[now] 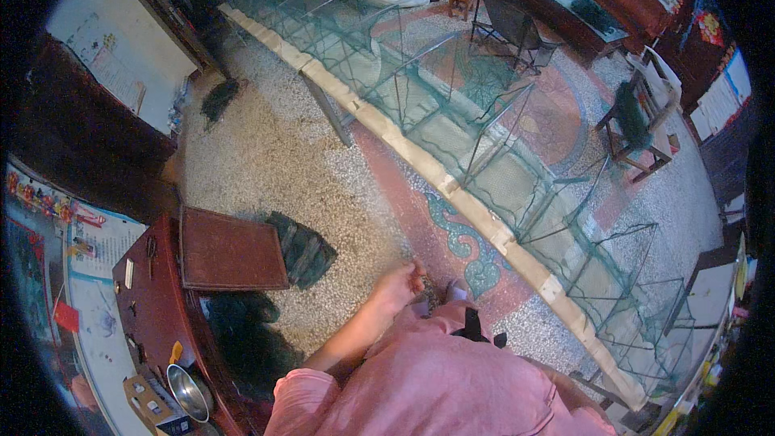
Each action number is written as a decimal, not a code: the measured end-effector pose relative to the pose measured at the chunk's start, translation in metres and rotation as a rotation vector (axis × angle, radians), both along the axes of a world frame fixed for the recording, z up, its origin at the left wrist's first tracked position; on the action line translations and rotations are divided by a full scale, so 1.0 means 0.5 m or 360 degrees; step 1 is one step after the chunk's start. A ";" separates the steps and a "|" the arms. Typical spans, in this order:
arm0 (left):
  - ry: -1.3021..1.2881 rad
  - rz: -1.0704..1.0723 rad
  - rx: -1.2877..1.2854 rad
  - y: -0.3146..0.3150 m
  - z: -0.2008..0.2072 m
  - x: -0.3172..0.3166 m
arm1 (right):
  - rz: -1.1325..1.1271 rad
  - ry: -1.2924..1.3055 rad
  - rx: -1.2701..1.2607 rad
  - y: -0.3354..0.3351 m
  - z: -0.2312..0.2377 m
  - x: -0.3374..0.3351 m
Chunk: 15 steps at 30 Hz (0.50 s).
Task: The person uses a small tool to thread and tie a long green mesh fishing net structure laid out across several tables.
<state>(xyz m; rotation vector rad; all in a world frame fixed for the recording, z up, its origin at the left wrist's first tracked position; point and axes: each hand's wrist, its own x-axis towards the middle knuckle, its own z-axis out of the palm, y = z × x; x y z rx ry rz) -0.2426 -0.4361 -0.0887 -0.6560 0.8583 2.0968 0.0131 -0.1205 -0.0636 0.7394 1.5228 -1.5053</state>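
My left hand (401,287) hangs in front of me over the speckled floor, its fingers curled in. Whatever they hold, if anything, is hidden. Of my right arm (571,394) only a part shows beside the pink shirt, and the hand itself is out of sight. To my right runs a long green net trap (476,153) with a row of thin metal frames inside. It lies along a narrow pale plank (436,173), apart from my left hand. One support leg (327,109) props the plank from below.
On the left, a dark red desk (149,307) carries a metal bowl (189,392) and a cardboard box (153,405). A brown board (230,249) juts out beside dark netting (300,250). Chairs (504,28) and a glass-topped table (561,4) stand beyond the trap.
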 end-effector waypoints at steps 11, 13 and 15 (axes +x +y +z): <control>0.1119 -0.1464 -0.0242 0.295 -0.152 -0.005 | -0.0255 0.0221 0.0062 0.061 -0.054 -0.022; 0.1524 -0.1984 -0.0366 0.371 -0.125 0.015 | -0.0345 0.0249 0.0073 0.067 -0.064 -0.007; 0.1865 -0.2478 -0.0345 0.410 -0.117 0.026 | -0.0385 0.0277 0.0077 0.074 -0.070 0.001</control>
